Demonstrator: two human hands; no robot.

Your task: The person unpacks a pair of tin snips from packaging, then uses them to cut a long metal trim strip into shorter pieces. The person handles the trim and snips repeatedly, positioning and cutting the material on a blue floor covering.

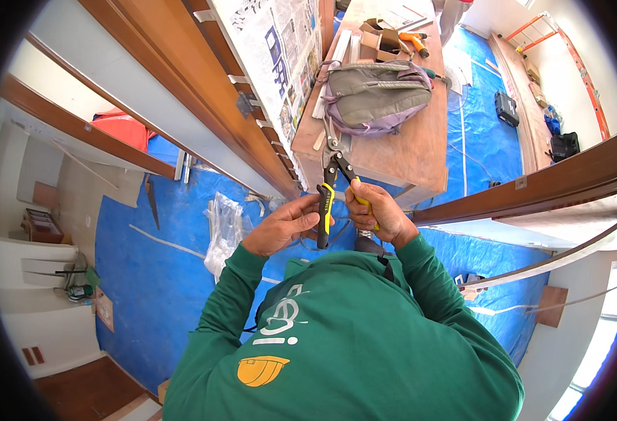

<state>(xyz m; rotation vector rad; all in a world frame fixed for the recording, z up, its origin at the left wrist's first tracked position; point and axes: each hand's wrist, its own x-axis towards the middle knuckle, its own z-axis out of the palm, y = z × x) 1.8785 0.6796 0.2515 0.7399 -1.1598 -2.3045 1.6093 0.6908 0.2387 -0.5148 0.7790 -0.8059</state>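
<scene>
A pair of tin snips [332, 168] with black-and-yellow handles is held in front of my chest, its jaws pointing away from me and its handles spread. My right hand [380, 212] is closed around the right handle. At the left handle, my left hand [287, 224] has its thumb against the grip and its fingers passing behind it. The jaws lie over the near part of a wooden bench [385, 163], close to a grey and purple backpack [378, 95]. Whether the blades touch the pale strip beside them, I cannot tell.
On the bench are an open cardboard box [382, 41] and an orange-and-black tool [416, 43]. A newspaper-covered panel [277, 59] stands to its left. Blue sheeting [161, 270] covers the floor, with clear plastic wrap [222, 235] and a handsaw [152, 202] on it. An orange ladder [580, 67] leans far right.
</scene>
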